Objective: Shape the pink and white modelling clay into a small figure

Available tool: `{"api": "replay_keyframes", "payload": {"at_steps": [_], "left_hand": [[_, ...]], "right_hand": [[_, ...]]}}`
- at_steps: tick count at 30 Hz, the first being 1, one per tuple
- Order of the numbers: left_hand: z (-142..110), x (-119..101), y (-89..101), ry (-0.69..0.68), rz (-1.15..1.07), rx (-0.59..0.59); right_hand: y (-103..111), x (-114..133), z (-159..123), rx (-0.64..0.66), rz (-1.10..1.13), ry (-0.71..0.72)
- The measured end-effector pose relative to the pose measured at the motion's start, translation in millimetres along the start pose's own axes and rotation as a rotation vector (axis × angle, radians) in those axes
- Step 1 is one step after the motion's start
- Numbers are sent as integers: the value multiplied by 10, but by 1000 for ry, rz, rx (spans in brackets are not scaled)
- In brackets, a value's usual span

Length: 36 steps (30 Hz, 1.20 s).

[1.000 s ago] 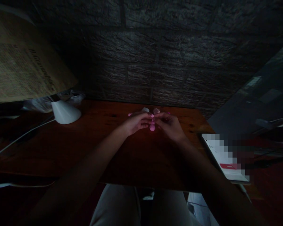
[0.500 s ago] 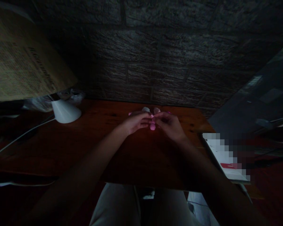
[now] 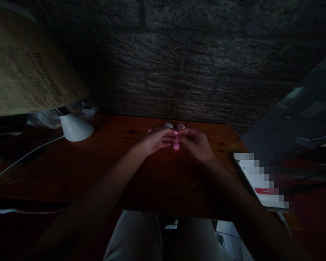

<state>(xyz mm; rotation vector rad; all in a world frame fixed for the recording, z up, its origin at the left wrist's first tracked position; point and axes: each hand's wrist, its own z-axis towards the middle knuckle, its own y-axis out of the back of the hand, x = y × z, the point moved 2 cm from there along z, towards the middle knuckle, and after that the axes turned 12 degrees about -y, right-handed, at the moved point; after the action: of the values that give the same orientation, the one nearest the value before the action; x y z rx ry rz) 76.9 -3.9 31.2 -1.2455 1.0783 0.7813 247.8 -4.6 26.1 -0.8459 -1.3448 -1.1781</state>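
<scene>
Over the wooden table my left hand [image 3: 160,140] and my right hand [image 3: 194,142] meet, fingertips closed on a small pink lumpy piece [image 3: 176,145] that looks like modelling clay. Its rounded lower end shows below the fingers, and a paler bit stands out between the fingertips. The fingers hide the rest of it. Just behind my hands lie a white lump [image 3: 168,125] and a pale pink lump [image 3: 180,127]. Another bit of pink [image 3: 150,130] peeks out at the left hand's far side.
A white cone-shaped lamp base [image 3: 76,128] with a cable stands left on the table [image 3: 97,174], under a printed brown paper shade [image 3: 29,69]. Clear plastic [image 3: 45,119] lies behind it. A stone-patterned wall [image 3: 163,58] rises at the back. Right, a white flat item [image 3: 256,185] sits at the edge.
Both hands stay in the same place around the pink piece. The fingertips have shifted only slightly, with the right index finger a little higher.
</scene>
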Motion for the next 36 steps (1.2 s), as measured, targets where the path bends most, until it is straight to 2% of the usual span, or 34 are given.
{"api": "replay_keyframes", "payload": {"at_steps": [16,23,36], "left_hand": [[-34,-31,-44,25,13,-52],[-38,-25,-37,8,23,-27],[-28,-27,-44,29,-21,-51]], "right_hand": [[11,-27,7,-12,-15,-12],[-11,-6,-2,-19,18,-17],[2,5,-6,-24,19,-10]]}}
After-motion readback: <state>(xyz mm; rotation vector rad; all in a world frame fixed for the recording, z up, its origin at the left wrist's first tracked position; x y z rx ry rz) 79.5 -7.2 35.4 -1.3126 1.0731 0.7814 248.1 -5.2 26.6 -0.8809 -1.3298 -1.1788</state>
